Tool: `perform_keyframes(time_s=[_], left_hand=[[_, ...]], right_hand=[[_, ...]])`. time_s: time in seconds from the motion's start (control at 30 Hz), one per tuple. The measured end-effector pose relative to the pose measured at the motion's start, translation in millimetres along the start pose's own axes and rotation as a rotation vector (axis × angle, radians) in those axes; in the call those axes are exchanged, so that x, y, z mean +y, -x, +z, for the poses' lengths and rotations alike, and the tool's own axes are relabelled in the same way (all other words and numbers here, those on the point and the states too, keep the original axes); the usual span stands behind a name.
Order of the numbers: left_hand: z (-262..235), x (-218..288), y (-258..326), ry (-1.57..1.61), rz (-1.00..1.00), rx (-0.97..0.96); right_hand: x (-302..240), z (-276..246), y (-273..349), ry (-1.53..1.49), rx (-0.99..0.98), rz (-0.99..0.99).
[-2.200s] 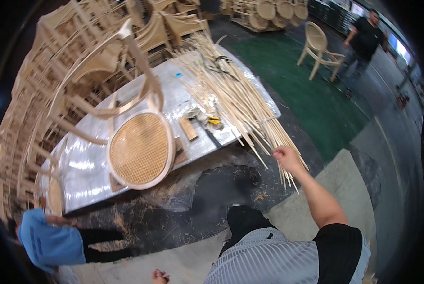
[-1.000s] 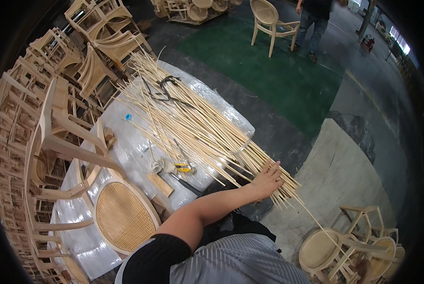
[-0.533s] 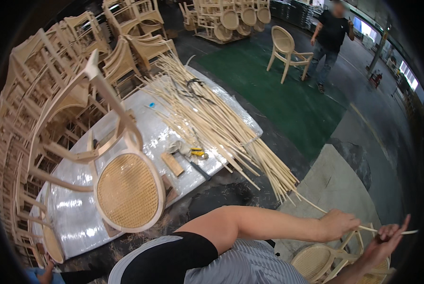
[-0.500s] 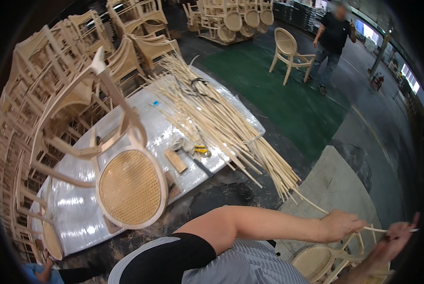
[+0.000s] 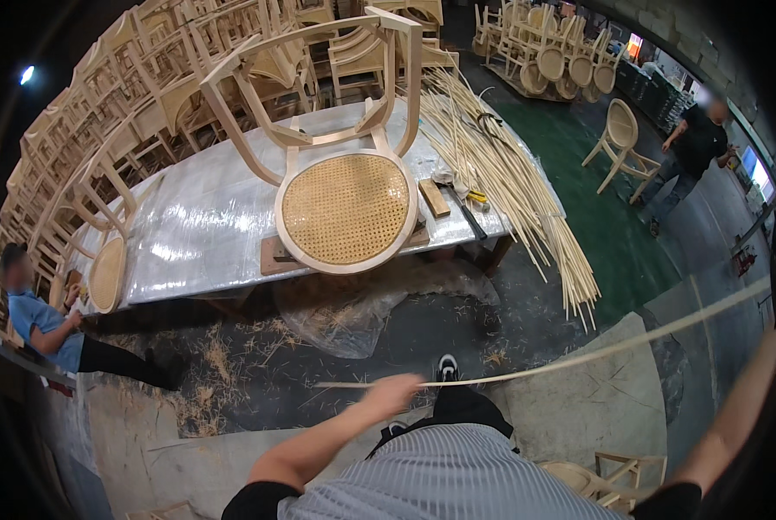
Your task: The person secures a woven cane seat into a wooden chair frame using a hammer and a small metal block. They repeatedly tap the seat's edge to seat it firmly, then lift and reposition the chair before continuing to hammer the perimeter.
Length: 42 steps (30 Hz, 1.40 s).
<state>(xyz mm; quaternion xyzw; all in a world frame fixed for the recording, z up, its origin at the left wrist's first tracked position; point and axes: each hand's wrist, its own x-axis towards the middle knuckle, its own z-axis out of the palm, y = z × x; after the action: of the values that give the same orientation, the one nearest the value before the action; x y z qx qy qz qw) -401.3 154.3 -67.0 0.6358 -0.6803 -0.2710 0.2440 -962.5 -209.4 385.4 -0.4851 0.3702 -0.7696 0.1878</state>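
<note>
Far left of the left hand (image 5: 392, 395): person in blue shirt and dark trousers (image 5: 45, 334), at the table end. Next to them, a pale wood chair with oval panel (image 5: 108, 275). Beyond, stacked pale wood chair frames (image 5: 136, 95), curved parts, packed tight.

Ahead-left: table wrapped in shiny clear plastic (image 5: 184, 230). Below it, curly pale shavings (image 5: 204, 381) left of the hand, crumpled clear plastic sheet (image 5: 345, 325) on the dark floor just ahead. Straight ahead at table edge: pale wood chair with oval woven cane panel (image 5: 345, 212), panel facing me.

Left hand: blurred, fingers closed around a long thin pale cane-like strip (image 5: 579, 359). Short end pokes out left of it, long end bows up to the right, passing close by a black-and-white shoe (image 5: 447, 367).

Ahead-right on the table: rectangular wood block (image 5: 434, 198), black-handled tool (image 5: 472, 219), yellow tool (image 5: 478, 198); any print too small to read. Then loose bundle of thin pale rods (image 5: 527, 195), ends overhanging the table.

Farther right: oval-backed armchair (image 5: 620, 126), person in dark shirt (image 5: 698, 143). Right forearm (image 5: 730, 425) runs into the black rim; right hand hidden there, can't tell its state.
</note>
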Motion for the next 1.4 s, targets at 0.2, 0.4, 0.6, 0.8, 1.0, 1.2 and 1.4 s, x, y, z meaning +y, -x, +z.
perform_keyframes(time_s=[0.2, 0.4, 0.6, 0.8, 1.0, 1.2, 1.4], left_hand=[[-50, -46, 226, -0.461, -0.889, -0.223], [-29, -10, 197, -0.148, -0.608, 0.380], [-57, -39, 290, -0.254, -0.707, 0.478], [-74, -44, 325, -0.354, -0.931, 0.183], [-60, -44, 301, -0.233, -1.035, -0.066], [-56, -44, 276, -0.268, -1.018, -0.323], [-17, 8, 105, 0.499, -0.577, 0.298]], right_hand=[[151, 185, 156, -0.651, -0.365, 0.756], [154, 261, 536, -0.545, -0.408, 1.417], [141, 248, 521, -0.495, -0.742, 1.272], [86, 247, 556, -0.351, -1.056, 1.142], [64, 233, 564, -0.425, -1.147, 1.059], [62, 238, 564, -0.434, -1.136, 1.138], [114, 222, 598, -0.281, -1.246, 1.217]])
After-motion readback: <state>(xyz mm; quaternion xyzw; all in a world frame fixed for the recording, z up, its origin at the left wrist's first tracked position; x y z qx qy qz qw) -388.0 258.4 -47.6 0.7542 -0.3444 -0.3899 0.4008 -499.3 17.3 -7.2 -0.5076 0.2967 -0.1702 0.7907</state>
